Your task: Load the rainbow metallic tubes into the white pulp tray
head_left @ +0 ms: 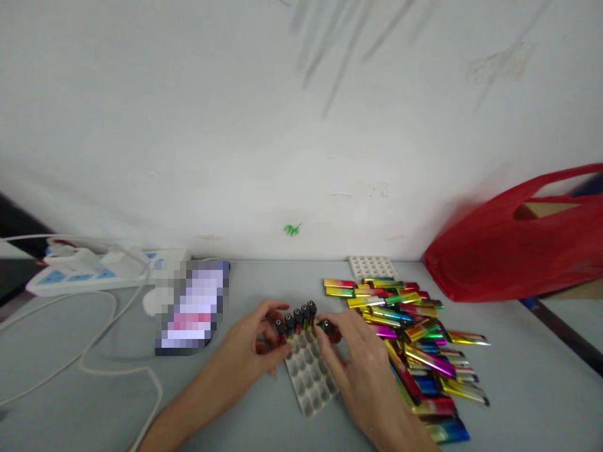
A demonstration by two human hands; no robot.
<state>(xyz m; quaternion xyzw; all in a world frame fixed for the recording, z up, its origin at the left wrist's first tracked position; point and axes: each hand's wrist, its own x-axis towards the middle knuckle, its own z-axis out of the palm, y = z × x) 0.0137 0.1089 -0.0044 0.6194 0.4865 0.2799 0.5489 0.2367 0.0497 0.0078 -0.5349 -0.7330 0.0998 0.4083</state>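
On the grey table (518, 376), nearest the camera, a white cell tray (308, 376) lies between both hands. The left hand (257, 348) steadies the tray's far left corner, fingers curled against the row of dark-capped lighters (296, 319) standing upright there. The right hand (351, 351) pinches one more lighter (326, 326) at the row's right end, though blur hides the exact grip. Just right lies a heap of iridescent lighters (414, 333). Farther back sit a second tray (372, 266), a power strip (94, 270) and a red plastic bag (518, 251).
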